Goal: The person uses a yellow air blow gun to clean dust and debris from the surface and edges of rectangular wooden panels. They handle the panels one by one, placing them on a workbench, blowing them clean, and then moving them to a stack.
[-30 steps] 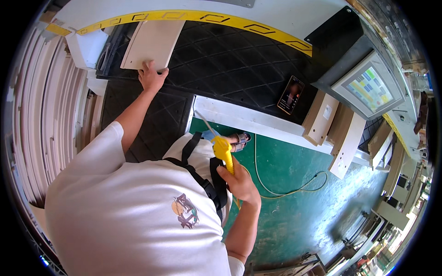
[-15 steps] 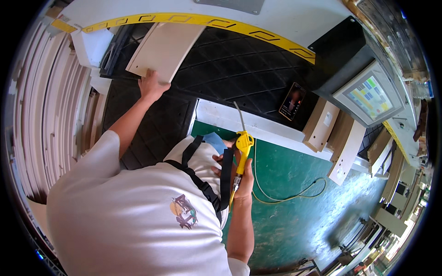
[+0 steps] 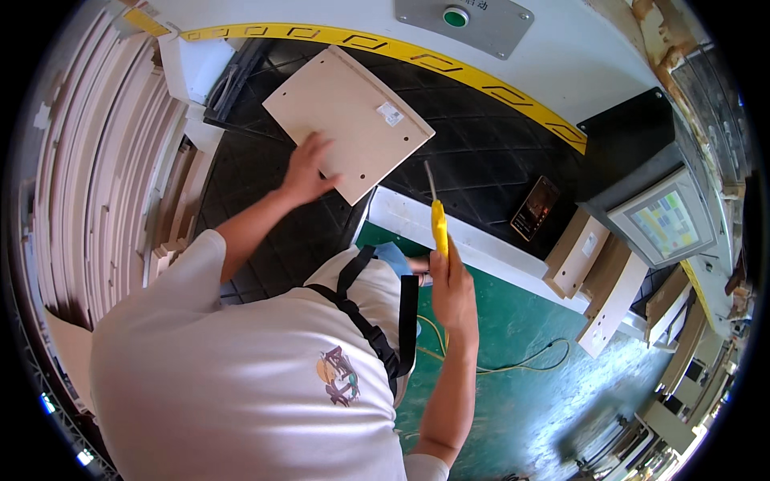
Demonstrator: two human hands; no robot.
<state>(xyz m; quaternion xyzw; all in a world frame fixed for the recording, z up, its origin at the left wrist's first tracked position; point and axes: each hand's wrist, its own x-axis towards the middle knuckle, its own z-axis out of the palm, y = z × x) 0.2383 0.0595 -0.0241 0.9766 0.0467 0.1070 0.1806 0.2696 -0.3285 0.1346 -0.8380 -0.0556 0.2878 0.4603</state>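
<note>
A pale wooden panel (image 3: 345,116) with drilled holes and a white label lies turned at an angle on the black padded surface (image 3: 465,168). Over its near-left edge is my left hand (image 3: 307,172), fingers spread and slightly blurred; whether they touch the panel I cannot tell. My right hand (image 3: 454,284) is closed round the handle of a yellow air blow gun (image 3: 439,227). Its thin metal nozzle points up toward the panel's near-right corner, a short way off it. Part of the gun's handle is hidden by my fingers.
A phone (image 3: 536,208) lies on the black surface, near a control screen (image 3: 664,222) on the right. More drilled boards (image 3: 613,309) lean below it. A yellow-green hose (image 3: 529,365) trails over the green floor. Stacked panels (image 3: 104,184) stand at the left.
The panel has swung round and come right, and its labelled face now shows. My left hand has moved right and its fingers have spread. My right hand has raised and turned the blow gun.
</note>
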